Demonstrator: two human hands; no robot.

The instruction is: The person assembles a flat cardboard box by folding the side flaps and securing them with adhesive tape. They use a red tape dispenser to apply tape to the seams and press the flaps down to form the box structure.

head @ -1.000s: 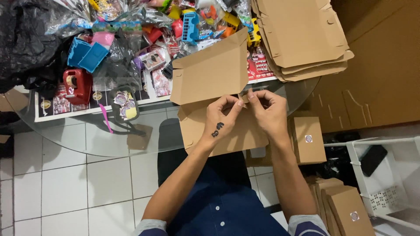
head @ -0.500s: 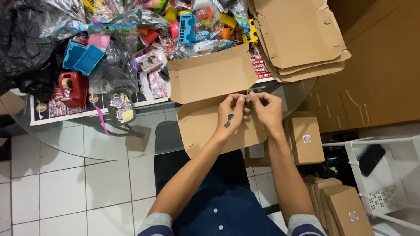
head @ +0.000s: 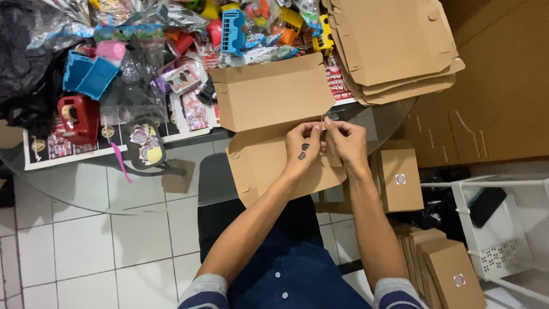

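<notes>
Brown cardboard fills the middle of our view: a flat, unfolded box blank (head: 269,137) lies at the near edge of the round glass desk (head: 86,183), one panel resting on the desk among the clutter and the lower panel hanging over the edge toward our lap. Our left hand (head: 303,150) and right hand (head: 345,143) meet at the blank's right side, both resting on the lower panel. The fingertips of each hand are pressed together in a pinch on something very small between them; we cannot tell what it is.

To the right on the desk, just beside the blank, sits a stack of flat cardboard blanks (head: 394,46). Behind the blank lies a heap of colourful toys and plastic wrappers (head: 251,26). Further left we see a blue plastic toy piece (head: 88,73), a red tape dispenser (head: 77,117) and a small pile of round stickers (head: 146,144) near a pink strip.

Below the desk on our right stand closed cardboard boxes, each with a round sticker: one (head: 400,180) near our right forearm, others (head: 452,274) lower down. A white wire basket (head: 492,229) sits at the far right on the tiled floor.
</notes>
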